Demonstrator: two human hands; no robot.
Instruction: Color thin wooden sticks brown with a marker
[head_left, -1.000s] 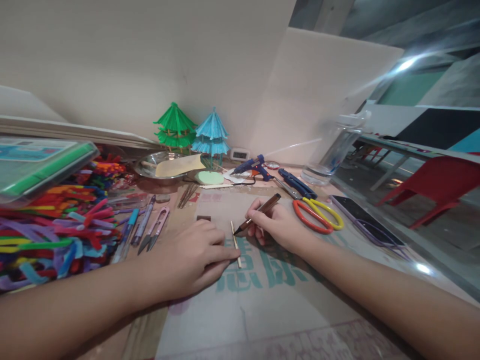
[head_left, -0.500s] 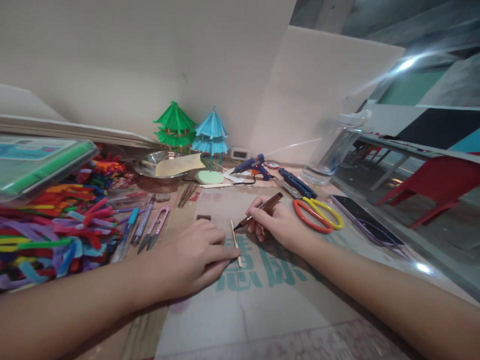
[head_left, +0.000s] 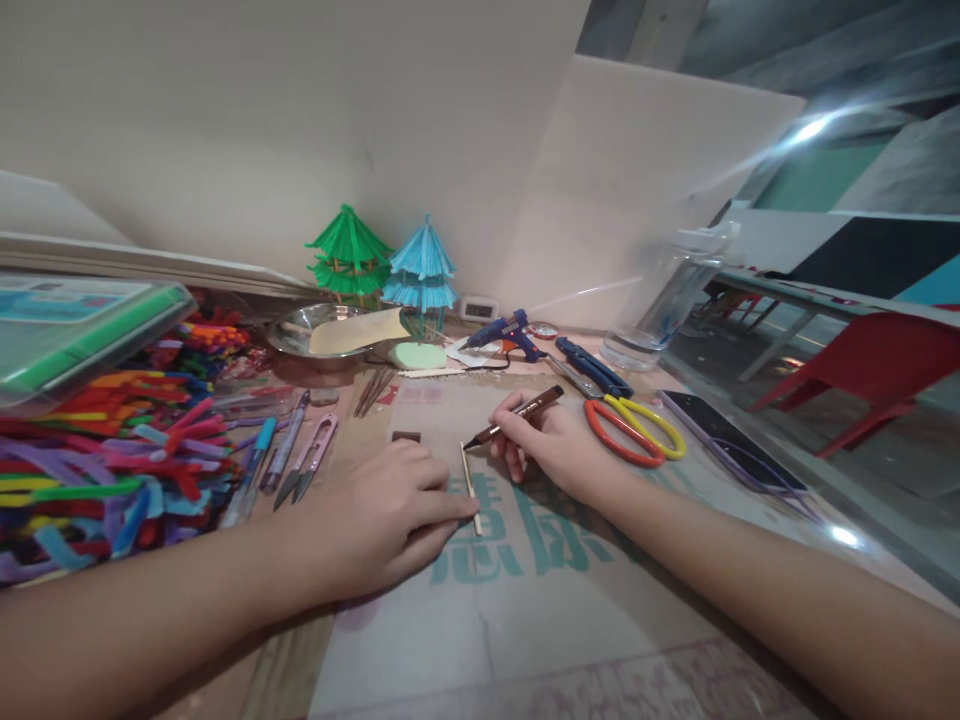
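Note:
A thin pale wooden stick (head_left: 470, 485) lies on the printed sheet in front of me, roughly pointing away from me. The index finger of my left hand (head_left: 409, 500) presses its near end down, with the other fingers curled. In my right hand (head_left: 536, 440) is a brown marker (head_left: 525, 412), uncapped and held like a pen. Its dark tip meets the stick close to the far end. The brown cap (head_left: 406, 436) rests on the sheet (head_left: 420, 640) just beyond my left hand.
Left are pipe cleaners (head_left: 135, 470), a plastic case (head_left: 90, 330), pens and thread snips (head_left: 307, 460). Behind stand green (head_left: 349, 245) and blue (head_left: 422, 265) pagoda models, a metal bowl (head_left: 292, 335) and a glue gun (head_left: 502, 332). Right are scissors (head_left: 626, 432), a phone (head_left: 735, 440) and a clear jug (head_left: 660, 310).
The marker tip has slid a little away from me along the stick, towards its far end. My left hand and the stick stay in place.

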